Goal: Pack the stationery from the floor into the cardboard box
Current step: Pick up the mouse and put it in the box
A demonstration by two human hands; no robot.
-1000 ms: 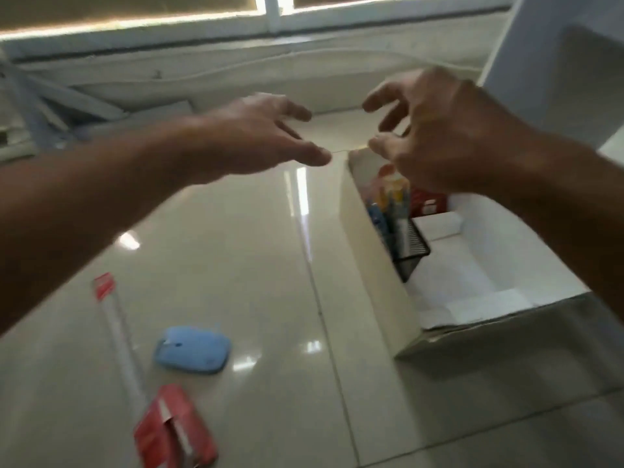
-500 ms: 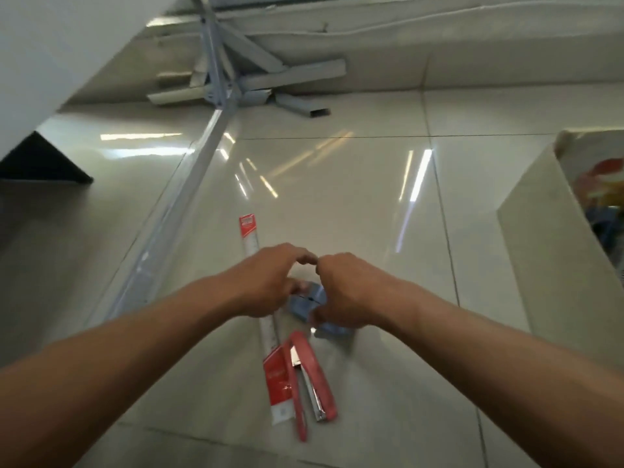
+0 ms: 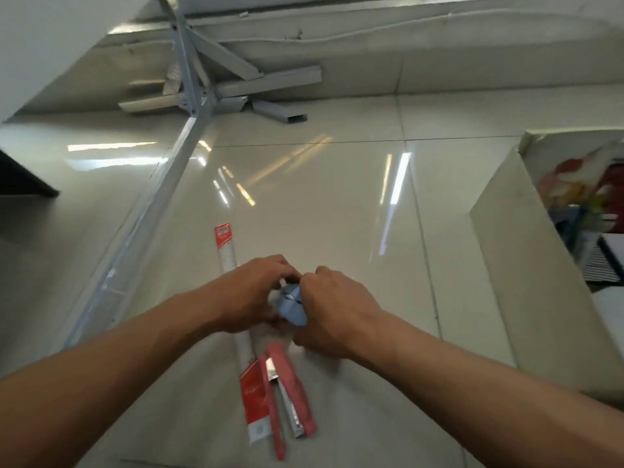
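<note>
A light blue computer mouse (image 3: 293,307) is held between both hands just above the tiled floor. My left hand (image 3: 251,298) grips its left side and my right hand (image 3: 332,312) grips its right side. Under the hands a clear ruler with red ends (image 3: 227,251) lies lengthwise on the floor. A red stapler (image 3: 292,391), spread wide, lies beside the ruler's near end. The cardboard box (image 3: 503,265) stands at the right, with colourful stationery and a black mesh holder (image 3: 604,265) inside.
A grey metal frame leg (image 3: 148,211) runs diagonally across the floor on the left, joined to metal bars (image 3: 243,86) by the far wall. A dark object (image 3: 23,179) sits at the left edge. Glossy tiles reflect light strips.
Both hands came down from the box to the floor and closed on the blue mouse, which is now lifted and tilted. The view swung left, away from the box.
</note>
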